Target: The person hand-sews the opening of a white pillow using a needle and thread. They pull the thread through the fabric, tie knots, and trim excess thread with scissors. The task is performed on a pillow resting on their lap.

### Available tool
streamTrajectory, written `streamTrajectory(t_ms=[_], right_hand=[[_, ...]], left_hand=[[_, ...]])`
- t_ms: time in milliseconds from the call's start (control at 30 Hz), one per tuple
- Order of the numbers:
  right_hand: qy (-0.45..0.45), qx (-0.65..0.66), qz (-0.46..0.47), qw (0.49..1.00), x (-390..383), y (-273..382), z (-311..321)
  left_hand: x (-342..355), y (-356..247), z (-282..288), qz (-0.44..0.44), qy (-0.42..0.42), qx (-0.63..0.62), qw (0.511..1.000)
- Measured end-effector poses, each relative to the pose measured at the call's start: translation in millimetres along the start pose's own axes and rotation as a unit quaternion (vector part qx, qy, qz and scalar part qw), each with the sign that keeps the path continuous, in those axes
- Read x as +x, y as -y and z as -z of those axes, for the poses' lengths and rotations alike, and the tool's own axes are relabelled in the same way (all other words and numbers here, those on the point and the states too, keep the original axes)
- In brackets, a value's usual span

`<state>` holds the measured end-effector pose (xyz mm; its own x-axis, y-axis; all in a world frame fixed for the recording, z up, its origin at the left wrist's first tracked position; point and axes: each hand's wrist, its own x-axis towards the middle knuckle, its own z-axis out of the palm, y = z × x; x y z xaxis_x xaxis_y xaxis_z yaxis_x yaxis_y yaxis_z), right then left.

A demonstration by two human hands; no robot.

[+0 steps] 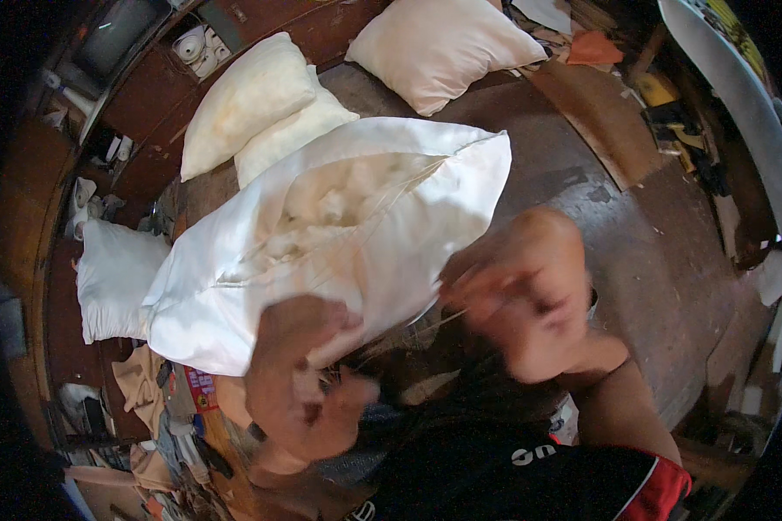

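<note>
A white satin pillow (208, 230) lies across my front. Through a long gap in its cover shows pale, fluffy stuffing (330, 195), with loose threads along the edge. At the pillow's near edge is my left hand (304, 382), blurred, its thumb and fingers curved and apart. My right hand (534, 300), blurred too, is just off the pillow's right side with its fingers closed together. Thin pale threads (426, 328) run from its fingertips toward my left hand. Whether a needle is there I cannot make out.
Two cream pillows (243, 100) overlap behind the white one, and a pinkish pillow (443, 52) lies at the back. A smaller white pillow (117, 282) stands at left. Brown cardboard (595, 122) lies on the dark surface (660, 243) at right. Cloth scraps (143, 382) clutter the lower left.
</note>
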<state>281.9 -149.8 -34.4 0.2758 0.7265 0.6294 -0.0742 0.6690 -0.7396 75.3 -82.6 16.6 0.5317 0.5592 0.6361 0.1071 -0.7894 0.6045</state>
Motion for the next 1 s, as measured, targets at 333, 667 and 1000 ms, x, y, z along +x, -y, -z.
streamTrajectory(t_ms=[333, 667, 1000], right_hand=[[-0.268, 0.107, 0.061, 0.955, 32, -8, 22], [-0.245, 0.019, 0.050, 0.968, 30, -22, 33], [-0.145, -0.273, 0.043, 0.950, 44, -49, 45]], left_hand=[[102, 77, -51, 0.027, 0.228, 0.235, 0.944], [101, 56, -48, 0.094, 0.172, 0.157, 0.968], [92, 62, -46, 0.083, 0.191, 0.148, 0.967]])
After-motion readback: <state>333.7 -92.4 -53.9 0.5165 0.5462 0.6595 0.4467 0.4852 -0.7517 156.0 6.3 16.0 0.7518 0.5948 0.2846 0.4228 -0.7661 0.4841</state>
